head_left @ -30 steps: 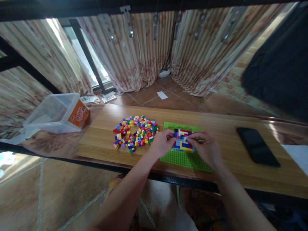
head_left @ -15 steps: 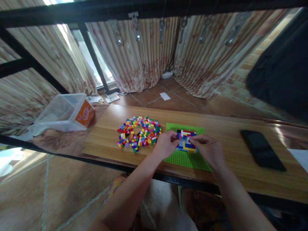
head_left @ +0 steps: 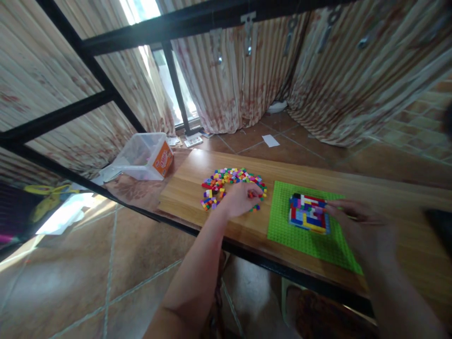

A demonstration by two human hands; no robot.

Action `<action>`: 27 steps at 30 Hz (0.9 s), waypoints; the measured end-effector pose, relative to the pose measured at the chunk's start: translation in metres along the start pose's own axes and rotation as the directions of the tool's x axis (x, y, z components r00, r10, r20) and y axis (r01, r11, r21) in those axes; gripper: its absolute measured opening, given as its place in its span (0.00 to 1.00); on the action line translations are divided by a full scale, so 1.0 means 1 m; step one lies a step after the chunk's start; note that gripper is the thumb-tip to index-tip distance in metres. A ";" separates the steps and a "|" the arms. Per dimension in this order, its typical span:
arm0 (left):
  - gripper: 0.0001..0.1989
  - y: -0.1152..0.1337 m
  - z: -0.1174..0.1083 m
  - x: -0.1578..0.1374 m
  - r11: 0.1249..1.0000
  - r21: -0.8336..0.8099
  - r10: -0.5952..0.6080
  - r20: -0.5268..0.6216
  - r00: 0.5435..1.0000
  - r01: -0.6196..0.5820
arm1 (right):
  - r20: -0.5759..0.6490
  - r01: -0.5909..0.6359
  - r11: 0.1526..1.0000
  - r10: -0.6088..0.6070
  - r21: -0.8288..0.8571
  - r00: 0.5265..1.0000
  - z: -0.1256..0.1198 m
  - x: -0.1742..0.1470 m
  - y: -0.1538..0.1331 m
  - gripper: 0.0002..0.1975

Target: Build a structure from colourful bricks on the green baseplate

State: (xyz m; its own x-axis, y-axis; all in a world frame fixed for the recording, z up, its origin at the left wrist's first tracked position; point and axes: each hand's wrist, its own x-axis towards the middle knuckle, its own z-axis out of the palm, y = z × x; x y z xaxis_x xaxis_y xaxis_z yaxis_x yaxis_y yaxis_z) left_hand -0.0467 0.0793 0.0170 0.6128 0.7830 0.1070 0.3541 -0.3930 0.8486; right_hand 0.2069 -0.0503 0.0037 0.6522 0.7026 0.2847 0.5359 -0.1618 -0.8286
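My left hand [head_left: 240,198] is over the front right of a loose pile of small coloured toy bricks [head_left: 228,176]. Its fingers curve down with a gap between thumb and forefinger, where bricks show. My right hand [head_left: 363,226], slightly blurred, is at the right edge of a flat multicoloured brick build [head_left: 308,214]. Thumb and forefinger are pinched together there; anything between them is too small to make out. The build sits on a green studded baseplate [head_left: 282,235], with blue, yellow, red, white and purple bricks on its top.
A wooden board [head_left: 192,181] lies on the table under everything. At its far left stands a clear plastic box [head_left: 136,157] with an orange label. A dark phone [head_left: 439,230] lies at the right edge. Black metal bars [head_left: 141,35] cross overhead before striped curtains [head_left: 233,89].
My left hand has left the build and moved left to the brick pile. My right hand has shifted to the build's right edge. The camera has turned left.
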 end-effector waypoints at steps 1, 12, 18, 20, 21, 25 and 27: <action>0.08 -0.004 -0.014 -0.004 0.999 0.048 -0.009 0.011 1.000 0.009 | 0.000 0.011 1.000 -0.011 -0.015 1.000 0.000 0.000 -0.001 0.09; 0.11 -0.012 -0.041 -0.021 0.873 0.467 -0.149 -0.020 0.989 0.141 | 0.014 0.021 0.998 -0.021 -0.060 1.000 0.005 -0.001 -0.006 0.09; 0.11 -0.007 -0.039 -0.018 0.815 0.559 -0.195 0.011 0.981 0.156 | 0.014 0.063 0.995 -0.062 -0.074 0.998 0.004 -0.002 -0.003 0.12; 0.10 -0.009 -0.039 -0.018 0.821 0.554 -0.177 0.015 0.984 0.139 | 0.015 0.063 0.996 -0.062 -0.063 0.998 0.003 -0.002 -0.004 0.11; 0.09 -0.010 -0.040 -0.018 0.827 0.546 -0.164 0.014 0.986 0.129 | 0.009 0.059 0.997 -0.059 -0.052 0.998 0.002 -0.002 -0.005 0.11; 0.05 -0.007 -0.039 -0.013 0.916 0.397 -0.058 -0.018 0.998 0.060 | -0.038 0.036 0.999 -0.036 -0.006 0.999 0.000 -0.004 -0.009 0.11; 0.04 -0.001 -0.031 -0.009 0.975 0.221 -0.016 -0.037 0.999 0.024 | -0.054 0.054 0.998 -0.053 0.032 0.997 -0.001 -0.005 -0.012 0.10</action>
State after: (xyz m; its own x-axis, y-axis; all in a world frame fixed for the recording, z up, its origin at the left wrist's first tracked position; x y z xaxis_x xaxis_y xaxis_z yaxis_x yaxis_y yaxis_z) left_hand -0.0747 0.0877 0.0318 0.5801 0.8068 0.1124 0.5164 -0.4710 0.7152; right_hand 0.1981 -0.0530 0.0126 0.6509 0.6718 0.3534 0.5533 -0.1011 -0.8268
